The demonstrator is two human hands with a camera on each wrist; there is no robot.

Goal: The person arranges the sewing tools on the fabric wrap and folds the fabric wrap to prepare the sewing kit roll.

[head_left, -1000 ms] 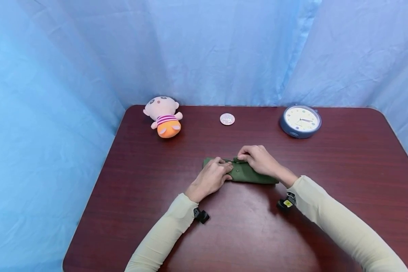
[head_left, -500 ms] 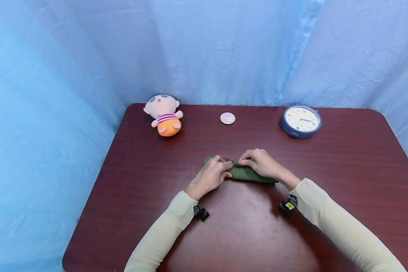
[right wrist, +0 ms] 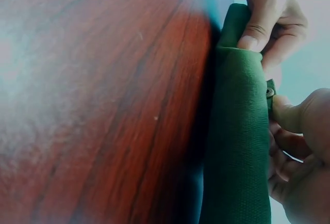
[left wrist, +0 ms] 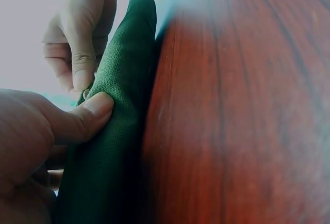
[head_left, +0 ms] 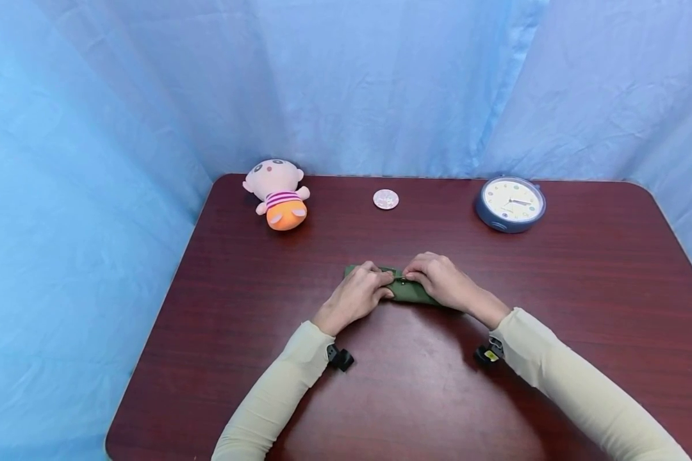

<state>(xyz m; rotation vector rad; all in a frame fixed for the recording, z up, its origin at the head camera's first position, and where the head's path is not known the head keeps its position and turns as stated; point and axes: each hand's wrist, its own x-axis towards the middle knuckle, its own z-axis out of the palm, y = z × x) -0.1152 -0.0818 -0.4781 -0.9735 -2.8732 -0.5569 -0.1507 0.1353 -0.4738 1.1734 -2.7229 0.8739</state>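
A long, folded green cloth pouch [head_left: 413, 294] lies across the middle of the table. My left hand [head_left: 355, 294] grips its left part; in the left wrist view the thumb [left wrist: 88, 116] presses on the near side and the other fingers are mostly hidden behind. With thumb and fingers, my right hand [head_left: 440, 280] pinches a short green strap [right wrist: 271, 84] at the pouch's top. A round metal snap [right wrist: 269, 92] shows on that strap in the right wrist view. Both hands' fingertips are close together near the pouch's middle.
On the dark red wooden table [head_left: 254, 358], a plush doll [head_left: 279, 195] lies at the back left. A small round pale disc [head_left: 386, 199] is at the back middle, and a blue round clock [head_left: 510, 205] at the back right. Blue curtains [head_left: 380, 89] hang behind.
My right fingers, with the strap, have come down and slightly nearer over the pouch's front face, covering more of it. My left hand has kept its grip almost in place.
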